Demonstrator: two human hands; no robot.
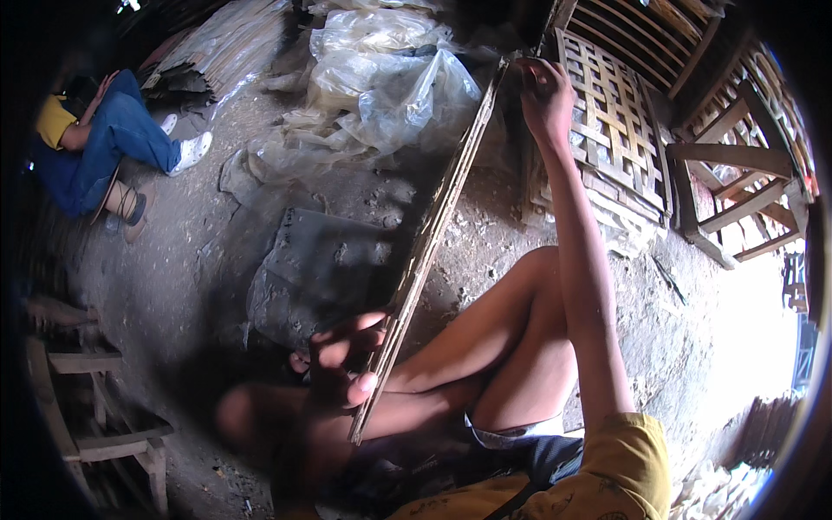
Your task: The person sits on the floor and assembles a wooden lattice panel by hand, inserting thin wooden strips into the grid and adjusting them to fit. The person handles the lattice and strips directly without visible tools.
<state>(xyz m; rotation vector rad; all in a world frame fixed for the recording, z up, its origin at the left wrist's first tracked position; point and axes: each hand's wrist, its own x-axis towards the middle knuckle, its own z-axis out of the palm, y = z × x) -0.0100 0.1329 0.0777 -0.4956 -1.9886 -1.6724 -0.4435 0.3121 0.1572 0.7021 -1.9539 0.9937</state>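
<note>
A long, thin bundle of split bamboo strips (438,212) runs slantwise in front of me, its far end up to the right and its near end over my crossed legs. My left hand (347,355) is closed round the lower part, thumb on the near side and fingers above. Much of this hand lies in shadow. With the arm stretched far out, my right hand (548,97) pinches the bundle's upper end between thumb and fingers. The strips lie nearly together, with narrow gaps along their length.
Crumpled clear plastic sheeting (381,87) lies ahead, and a flat grey sheet (316,269) on the dirt floor. Woven bamboo panels (611,121) and a wooden frame (737,165) stand at right. A wooden stool (100,446) is at lower left; another person (121,130) sits at far left.
</note>
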